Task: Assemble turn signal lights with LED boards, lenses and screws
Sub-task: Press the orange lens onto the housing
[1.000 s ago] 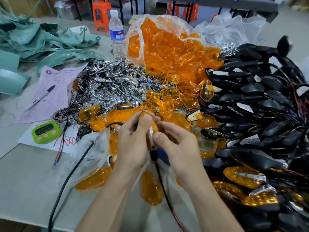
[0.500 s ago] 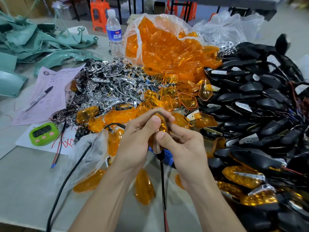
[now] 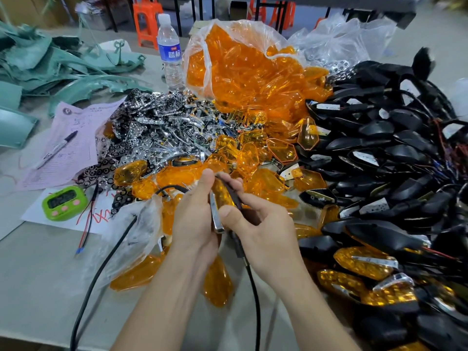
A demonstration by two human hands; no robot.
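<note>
The person holds one turn signal light (image 3: pixel 222 198) up between both hands, over the near side of the bench (image 3: pixel 38 262). The left hand (image 3: pixel 195 221) has its fingers and thumb curled round the light from one side. The right hand (image 3: pixel 263 229) pinches it from the other side, with the thumb on the front. The light has an orange front and a shiny strip along one edge, and a black wire (image 3: pixel 252 287) hangs down from it. I think the front is being pushed into place, so this light is only partly made. I cannot see a screw or a screwdriver, so the screw step looks not done yet. A few finished lights (image 3: pixel 362 264), black with orange fronts, lie at the near right. A lot is left to do. A big bag of orange lenses (image 3: pixel 253 72) sits at the back, a heap of shiny silver parts (image 3: pixel 164 133) lies in the middle, and a large pile of black shells (image 3: pixel 392 153) fills the right side. The job looks far from over.
</note>
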